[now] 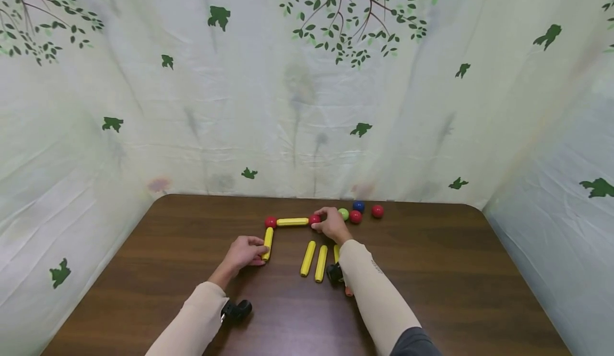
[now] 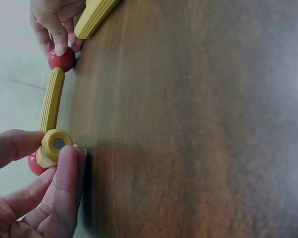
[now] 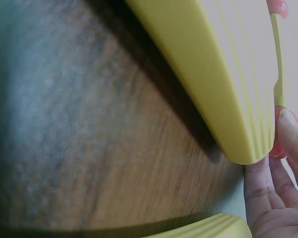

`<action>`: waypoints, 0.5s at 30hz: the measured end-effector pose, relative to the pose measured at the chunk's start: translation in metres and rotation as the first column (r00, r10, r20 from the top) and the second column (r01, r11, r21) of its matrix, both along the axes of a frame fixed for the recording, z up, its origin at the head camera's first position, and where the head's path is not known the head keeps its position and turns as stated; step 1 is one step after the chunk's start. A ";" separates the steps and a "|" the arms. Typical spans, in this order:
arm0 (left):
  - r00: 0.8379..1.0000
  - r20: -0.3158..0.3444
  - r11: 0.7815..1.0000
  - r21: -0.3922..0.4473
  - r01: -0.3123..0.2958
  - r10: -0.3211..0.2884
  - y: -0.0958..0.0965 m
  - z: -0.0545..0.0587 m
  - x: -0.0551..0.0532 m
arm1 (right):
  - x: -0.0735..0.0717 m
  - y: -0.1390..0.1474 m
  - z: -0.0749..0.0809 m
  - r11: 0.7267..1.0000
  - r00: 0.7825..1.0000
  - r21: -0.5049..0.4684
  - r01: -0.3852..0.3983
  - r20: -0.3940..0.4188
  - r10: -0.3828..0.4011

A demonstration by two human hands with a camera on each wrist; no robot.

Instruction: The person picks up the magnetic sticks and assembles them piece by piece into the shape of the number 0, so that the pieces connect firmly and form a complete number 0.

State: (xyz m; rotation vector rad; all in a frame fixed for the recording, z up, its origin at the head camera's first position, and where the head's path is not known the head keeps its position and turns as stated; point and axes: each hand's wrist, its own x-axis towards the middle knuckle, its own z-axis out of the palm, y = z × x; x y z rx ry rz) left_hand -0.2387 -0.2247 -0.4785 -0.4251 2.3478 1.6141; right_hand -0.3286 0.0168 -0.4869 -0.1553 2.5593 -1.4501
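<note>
One side stick (image 1: 268, 241) in left hand (image 1: 245, 251), one ball (image 1: 314, 219) in right hand (image 1: 332, 226), fingers (image 2: 65, 181) pinching both; uneven tugging could detach top stick (image 1: 292, 221).

Yellow ridged rod (image 1: 268, 243) pinched in left hand (image 1: 247, 250): grey disc (image 2: 58, 144) in near end, glossy red ball (image 1: 271, 222) at far end. Second yellow ridged rod (image 1: 292, 221) runs from there to another glossy red ball (image 1: 314, 219), pinched in right hand (image 1: 332, 225).
</note>
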 end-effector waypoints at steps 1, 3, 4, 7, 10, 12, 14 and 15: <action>1.000 -0.001 1.000 -0.002 0.002 -0.002 0.000 0.000 -0.001 | 0.000 0.000 0.000 1.000 1.000 -0.005 0.000 0.001 0.000; 1.000 -0.007 1.000 -0.006 0.012 -0.012 0.001 0.001 -0.001 | -0.001 0.000 -0.001 1.000 1.000 -0.014 -0.001 0.005 0.001; 1.000 -0.008 1.000 -0.011 0.016 -0.016 0.001 0.001 -0.001 | -0.001 0.000 -0.001 1.000 1.000 -0.017 -0.005 0.003 0.005; 0.999 -0.030 0.998 -0.048 0.034 -0.036 0.001 0.001 -0.002 | -0.001 0.001 -0.001 1.000 1.000 -0.022 -0.008 0.005 0.008; 0.997 -0.056 0.991 -0.120 0.052 -0.059 0.000 0.001 -0.003 | -0.002 0.001 -0.002 1.000 1.000 -0.018 -0.006 0.000 0.006; 0.996 -0.063 0.985 -0.164 0.055 -0.066 0.000 0.000 -0.004 | -0.001 0.001 -0.001 1.000 1.000 -0.016 -0.003 0.007 0.004; 0.994 -0.068 0.977 -0.202 0.068 -0.084 0.000 -0.001 -0.005 | -0.001 0.001 -0.001 1.000 1.000 -0.013 -0.002 0.008 0.002; 0.993 -0.071 0.973 -0.217 0.073 -0.090 -0.001 -0.002 -0.005 | -0.001 0.001 -0.001 1.000 1.000 -0.012 -0.003 0.009 0.003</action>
